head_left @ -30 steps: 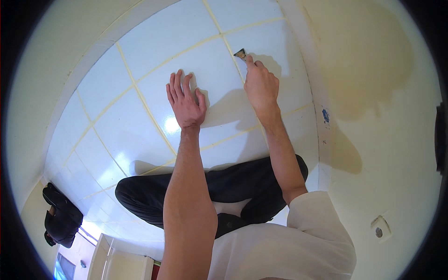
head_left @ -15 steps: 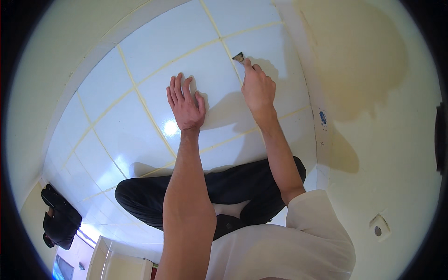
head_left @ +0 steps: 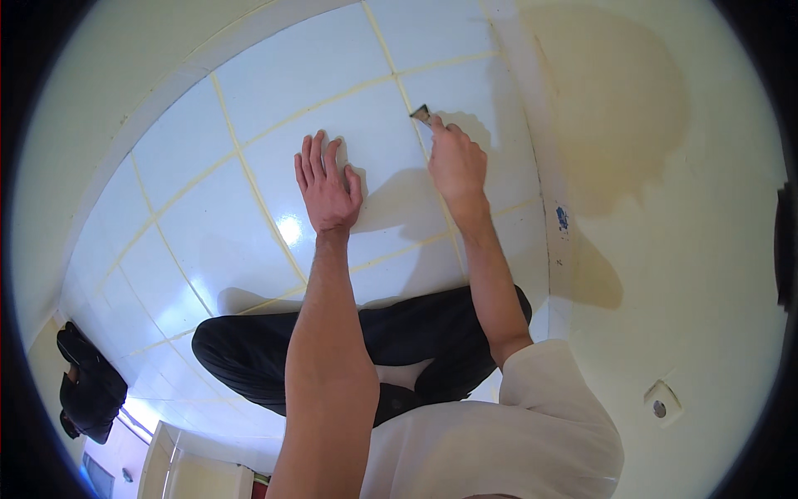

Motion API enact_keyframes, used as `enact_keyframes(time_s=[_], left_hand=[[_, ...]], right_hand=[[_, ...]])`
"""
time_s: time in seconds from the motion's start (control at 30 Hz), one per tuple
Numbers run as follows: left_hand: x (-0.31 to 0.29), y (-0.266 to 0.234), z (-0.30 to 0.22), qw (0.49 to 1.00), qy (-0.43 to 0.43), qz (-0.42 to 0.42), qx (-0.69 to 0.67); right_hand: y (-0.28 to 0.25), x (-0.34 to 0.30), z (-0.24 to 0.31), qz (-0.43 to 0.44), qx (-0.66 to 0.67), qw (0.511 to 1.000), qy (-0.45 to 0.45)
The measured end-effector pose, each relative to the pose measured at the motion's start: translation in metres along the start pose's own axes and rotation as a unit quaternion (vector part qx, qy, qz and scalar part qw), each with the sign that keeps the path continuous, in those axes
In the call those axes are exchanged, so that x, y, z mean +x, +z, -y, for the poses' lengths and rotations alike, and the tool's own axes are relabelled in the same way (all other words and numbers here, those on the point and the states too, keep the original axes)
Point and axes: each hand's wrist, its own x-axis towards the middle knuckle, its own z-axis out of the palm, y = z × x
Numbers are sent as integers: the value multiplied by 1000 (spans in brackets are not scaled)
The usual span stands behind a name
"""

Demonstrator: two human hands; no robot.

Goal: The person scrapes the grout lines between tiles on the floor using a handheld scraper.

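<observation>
My right hand point(head_left: 460, 160) is closed round the handle of a small scraper point(head_left: 421, 113), with the index finger stretched forward along it. The scraper's flared dark-edged blade points forward and left, its left corner at the yellowish grout line point(head_left: 404, 93) between two glossy white floor tiles. The handle is mostly hidden in my fist. To the left, my left hand point(head_left: 327, 187) lies palm down on a tile point(head_left: 274, 158), fingers a little spread, holding nothing.
My crossed legs in black trousers point(head_left: 249, 345) are close behind the hands. A stained cream wall point(head_left: 615, 108) rises at the right, with a wall fitting point(head_left: 661, 407) low on it. Another wall edges the floor at the far left. A dark bag-like bundle point(head_left: 90, 382) lies lower left.
The scraper's blade has shifted slightly left and toward me, its corner now at the grout line. My left hand stays on the same tile. The whole view has moved a little.
</observation>
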Motion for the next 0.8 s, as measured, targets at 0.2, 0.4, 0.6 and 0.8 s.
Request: enact_keyframes(time_s=[0.2, 0.4, 0.6, 0.8], left_hand=[[-2, -1, 4, 1000, 3, -4, 0], [0, 3, -2, 1000, 2, -1, -3], [-1, 2, -2, 1000, 3, 7, 2], [-2, 1, 1, 1000, -2, -4, 5]], right_hand=[[-2, 0, 6, 34, 1, 999, 11], [14, 5, -1, -29, 33, 999, 2], [13, 6, 2, -11, 74, 997, 14], [-7, 5, -5, 28, 130, 990, 39]])
